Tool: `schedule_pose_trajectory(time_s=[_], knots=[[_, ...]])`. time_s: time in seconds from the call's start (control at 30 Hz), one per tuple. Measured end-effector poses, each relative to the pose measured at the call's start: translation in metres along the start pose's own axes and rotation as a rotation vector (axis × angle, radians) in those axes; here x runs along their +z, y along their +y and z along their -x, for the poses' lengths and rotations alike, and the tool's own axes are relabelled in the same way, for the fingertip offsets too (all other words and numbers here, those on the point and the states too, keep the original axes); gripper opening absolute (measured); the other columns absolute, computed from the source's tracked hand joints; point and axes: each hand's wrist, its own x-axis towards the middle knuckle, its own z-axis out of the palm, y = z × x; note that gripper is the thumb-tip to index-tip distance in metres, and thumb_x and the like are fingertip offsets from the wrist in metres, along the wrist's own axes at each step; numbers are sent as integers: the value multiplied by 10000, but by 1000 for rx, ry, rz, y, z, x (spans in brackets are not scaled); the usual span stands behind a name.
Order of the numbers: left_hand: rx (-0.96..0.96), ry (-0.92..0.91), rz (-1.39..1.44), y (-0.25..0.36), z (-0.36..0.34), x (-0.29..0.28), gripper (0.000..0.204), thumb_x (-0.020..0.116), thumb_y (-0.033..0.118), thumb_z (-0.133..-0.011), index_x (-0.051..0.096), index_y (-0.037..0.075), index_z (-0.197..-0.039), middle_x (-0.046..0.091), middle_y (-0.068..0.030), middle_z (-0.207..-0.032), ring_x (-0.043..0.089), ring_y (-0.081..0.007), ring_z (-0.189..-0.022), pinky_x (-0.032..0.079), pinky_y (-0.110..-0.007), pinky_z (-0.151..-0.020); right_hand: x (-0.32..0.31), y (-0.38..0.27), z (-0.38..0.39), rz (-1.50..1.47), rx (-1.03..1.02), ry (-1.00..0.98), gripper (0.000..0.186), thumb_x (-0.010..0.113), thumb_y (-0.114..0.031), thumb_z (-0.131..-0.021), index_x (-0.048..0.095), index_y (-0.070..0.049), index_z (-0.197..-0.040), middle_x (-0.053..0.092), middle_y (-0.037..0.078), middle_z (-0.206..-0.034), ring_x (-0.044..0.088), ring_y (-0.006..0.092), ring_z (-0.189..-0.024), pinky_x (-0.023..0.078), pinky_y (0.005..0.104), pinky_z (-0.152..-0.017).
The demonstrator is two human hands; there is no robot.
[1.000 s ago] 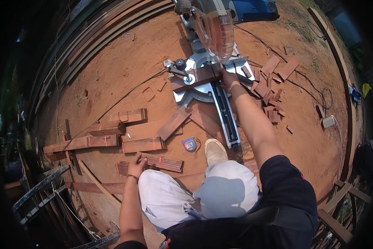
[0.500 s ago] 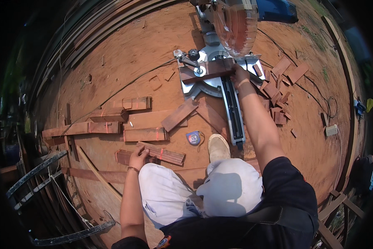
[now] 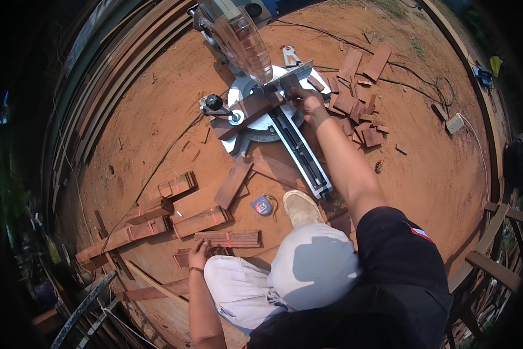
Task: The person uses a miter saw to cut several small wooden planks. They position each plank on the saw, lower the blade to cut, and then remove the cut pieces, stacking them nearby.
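Note:
A mitre saw (image 3: pixel 296 154) stands on the ground ahead, its orange blade (image 3: pixel 247 43) under a clear guard. A dark reddish wood board (image 3: pixel 250 113) lies across its base, under the clamp (image 3: pixel 235 117). My right hand (image 3: pixel 308 104) is closed at the right of the blade on a short wood block (image 3: pixel 287 85), partly hidden by my fingers. Beside my left knee, my left hand (image 3: pixel 200 253) grips the near-left end of a banded bundle of wood strips (image 3: pixel 232 238). Another bundle (image 3: pixel 182 257) lies just below it, partly behind that hand.
Offcuts (image 3: pixel 354 102) are heaped right of the saw. Banded wood bundles (image 3: pixel 148 230) lie left, with a blue tape measure (image 3: pixel 262 205) near my shoe (image 3: pixel 301 208). Cables (image 3: pixel 410 83) cross the ground to a white socket box (image 3: pixel 454 124). Long planks (image 3: pixel 107 75) are stacked far left.
My view has turned, so the saw appears farther left and tilted. At the saw, a short block now shows apart from the board by my right hand. My left hand stays at the bundle.

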Motion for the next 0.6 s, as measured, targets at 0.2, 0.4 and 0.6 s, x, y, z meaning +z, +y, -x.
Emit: schedule_pose_trajectory(time_s=[0.2,0.4,0.6], knots=[[-73,-13,112,17,9,3,394,719,130,-1009,642,-33,-1359,732,-41,-986,650,-106,-753,527,-234,-637,-26,13,17,-18,-138,329,340,717,-282,-995,665,10,-1161,675,81,-995,667,200,-754,584,282,-736],[-98,25,75,15,-3,-2,340,705,108,-1009,667,-46,-1310,747,-90,-1082,707,-170,-836,611,-288,-742,25,24,-1,1225,-301,77,413,586,-368,-982,760,-45,-1171,717,250,-1212,675,413,-1157,521,458,-1022],[-92,-27,-2,4,-20,-13,425,703,153,-985,626,-79,-1333,724,-159,-1243,742,-272,-1042,616,-338,-849,42,19,-14,1176,-57,78,444,638,-444,-981,802,-37,-1049,758,228,-1095,719,374,-1087,549,433,-956]])
